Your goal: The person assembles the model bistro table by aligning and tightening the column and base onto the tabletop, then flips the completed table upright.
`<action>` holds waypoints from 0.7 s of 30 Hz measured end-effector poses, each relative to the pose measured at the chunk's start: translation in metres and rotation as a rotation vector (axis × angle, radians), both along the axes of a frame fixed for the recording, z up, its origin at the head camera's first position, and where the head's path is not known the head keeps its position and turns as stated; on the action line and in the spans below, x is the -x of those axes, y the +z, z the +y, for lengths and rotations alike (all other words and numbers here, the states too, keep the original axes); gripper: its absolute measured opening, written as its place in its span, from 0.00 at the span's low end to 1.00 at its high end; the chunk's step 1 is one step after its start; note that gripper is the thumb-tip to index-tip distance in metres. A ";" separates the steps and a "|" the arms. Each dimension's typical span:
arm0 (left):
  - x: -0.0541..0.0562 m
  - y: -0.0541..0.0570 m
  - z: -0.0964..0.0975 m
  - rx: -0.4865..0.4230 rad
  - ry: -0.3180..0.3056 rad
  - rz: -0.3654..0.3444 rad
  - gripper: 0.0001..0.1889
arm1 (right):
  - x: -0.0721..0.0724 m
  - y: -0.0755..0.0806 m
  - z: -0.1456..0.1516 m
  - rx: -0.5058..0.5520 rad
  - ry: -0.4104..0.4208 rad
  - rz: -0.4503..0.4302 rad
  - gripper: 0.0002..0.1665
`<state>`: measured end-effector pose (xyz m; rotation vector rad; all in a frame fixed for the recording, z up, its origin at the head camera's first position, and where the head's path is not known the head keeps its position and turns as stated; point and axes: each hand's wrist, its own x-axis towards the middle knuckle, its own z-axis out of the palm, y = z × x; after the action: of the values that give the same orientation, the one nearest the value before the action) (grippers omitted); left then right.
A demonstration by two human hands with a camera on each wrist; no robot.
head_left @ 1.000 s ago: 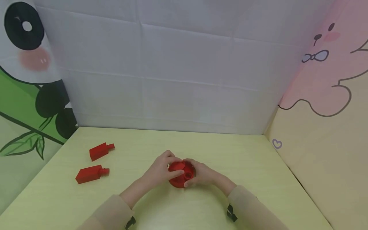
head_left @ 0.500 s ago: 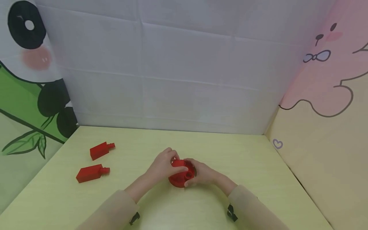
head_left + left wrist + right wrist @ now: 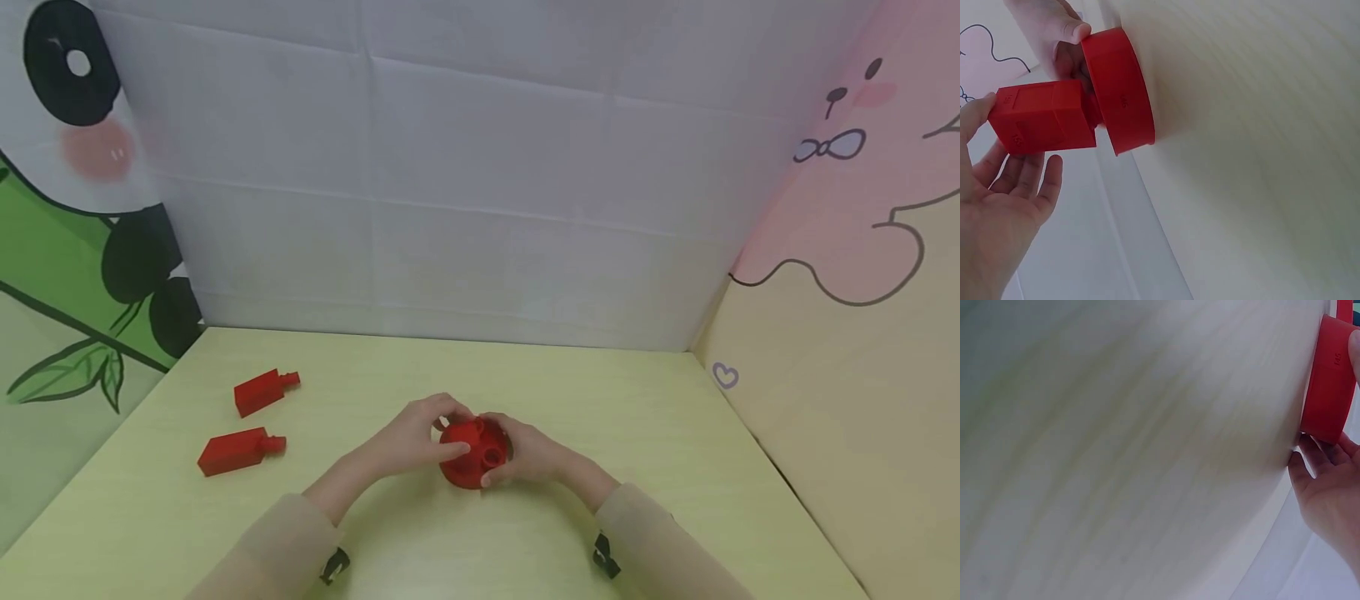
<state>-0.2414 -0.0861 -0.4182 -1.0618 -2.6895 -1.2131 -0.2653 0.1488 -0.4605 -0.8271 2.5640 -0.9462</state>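
Observation:
A round red base (image 3: pixel 463 477) with a low side wall stands flat on the table, a socket showing on its top. A red block with a narrow neck (image 3: pixel 1044 119) stands neck-down on that base. My left hand (image 3: pixel 401 440) holds the block, thumb at one upper edge and fingers at the opposite side; the other fingers spread loosely behind it in the left wrist view. With thumb and fingers curled about the wall, my right hand (image 3: pixel 536 452) grips the base (image 3: pixel 1330 381). Whether the neck is fully seated cannot be told.
Two more red necked blocks lie on their sides at the left of the table: a farther block (image 3: pixel 258 392) and a nearer block (image 3: pixel 234 452). A white cloth wall (image 3: pixel 465 183) closes the back, with printed panels on both sides.
My left hand first turned inward round the block, its thumb reaching right, then swung back left with the thumb drawn back. The right hand and the base have stayed in place.

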 end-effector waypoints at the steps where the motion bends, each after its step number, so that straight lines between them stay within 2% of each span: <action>1: 0.000 0.000 -0.003 0.003 -0.027 0.008 0.18 | 0.000 0.000 0.000 -0.002 0.001 0.003 0.54; 7: 0.000 0.000 -0.017 -0.001 -0.154 0.022 0.17 | 0.000 0.000 -0.001 -0.011 0.006 0.007 0.55; 13: -0.001 -0.001 -0.025 -0.001 -0.169 -0.011 0.21 | 0.001 -0.002 -0.001 -0.010 0.006 0.004 0.56; 16: -0.003 -0.003 -0.025 -0.001 -0.134 0.000 0.20 | 0.001 -0.003 -0.001 -0.014 0.004 0.002 0.56; 18: -0.004 -0.004 -0.025 0.000 -0.060 0.005 0.22 | 0.001 -0.003 -0.002 -0.015 -0.002 -0.003 0.55; 21: -0.007 -0.003 -0.022 0.004 0.080 0.001 0.32 | 0.001 -0.003 -0.003 -0.022 -0.018 -0.012 0.55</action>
<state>-0.2345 -0.1080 -0.4214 -0.9445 -2.7065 -1.1935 -0.2665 0.1462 -0.4634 -0.7913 2.5706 -0.9235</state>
